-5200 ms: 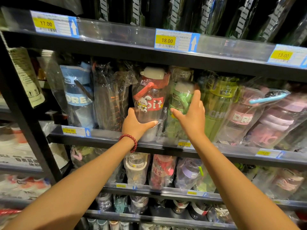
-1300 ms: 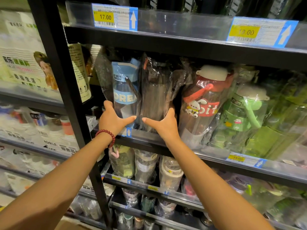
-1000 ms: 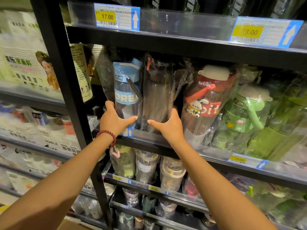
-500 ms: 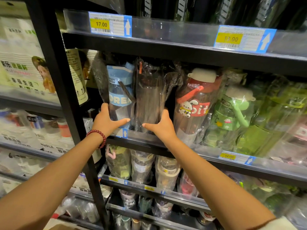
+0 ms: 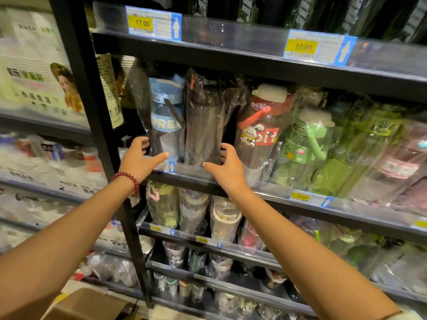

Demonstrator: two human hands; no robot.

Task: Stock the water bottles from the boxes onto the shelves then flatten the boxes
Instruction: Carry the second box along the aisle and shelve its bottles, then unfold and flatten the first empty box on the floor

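Left hand [image 5: 138, 158]: fingers curled round the base of the blue bottle [image 5: 166, 118]; right hand [image 5: 227, 168]: fingers curled round the base of the dark bottle [image 5: 209, 121], thumb in front; both bottles upright, side by side on the shelf [image 5: 265, 189]. Step judged: squaring stocked bottles; next calls for release and a reach to the box [image 5: 85, 304] below.

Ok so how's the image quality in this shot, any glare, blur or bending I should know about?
Head view: the middle is fairly sharp, and the 17.00 price tag reads clearly; the boxes at far left are smeared by blur; glare streaks the plastic wrap on the dark bottle and the clear shelf-edge strip; the wide lens tilts the black upright post; both forearms loom large near the bottom edge.
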